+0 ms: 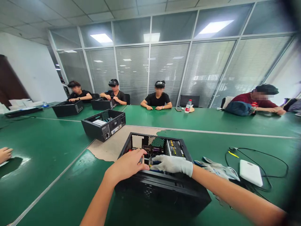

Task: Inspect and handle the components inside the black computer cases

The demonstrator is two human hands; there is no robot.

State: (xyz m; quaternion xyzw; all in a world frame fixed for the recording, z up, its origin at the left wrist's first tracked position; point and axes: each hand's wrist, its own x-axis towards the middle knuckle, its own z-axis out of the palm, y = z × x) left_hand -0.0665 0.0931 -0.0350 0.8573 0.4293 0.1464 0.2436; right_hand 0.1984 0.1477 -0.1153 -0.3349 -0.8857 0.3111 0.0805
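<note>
An open black computer case [162, 194] lies in front of me on the table. My bare left hand [129, 163] reaches over its near left edge, thumb and fingers closed around a small part with a pale edge that I cannot identify. Beside it, my right hand [172, 164] wears a grey work glove. Its fingers are bent down into the case close to the left hand, and whatever they grip is hidden. A power supply [176, 148] with a yellow-and-black label sits at the right inside the case. Dark parts and wires lie between the hands, mostly covered.
Brown cardboard [105, 150] lies beyond my case, with another open computer case [103, 125] partly on it. To the right are a spare glove [218, 169], a white box-shaped device [250, 172] and a black cable [279, 177]. Several people sit across the table; a hand [5, 154] shows at left.
</note>
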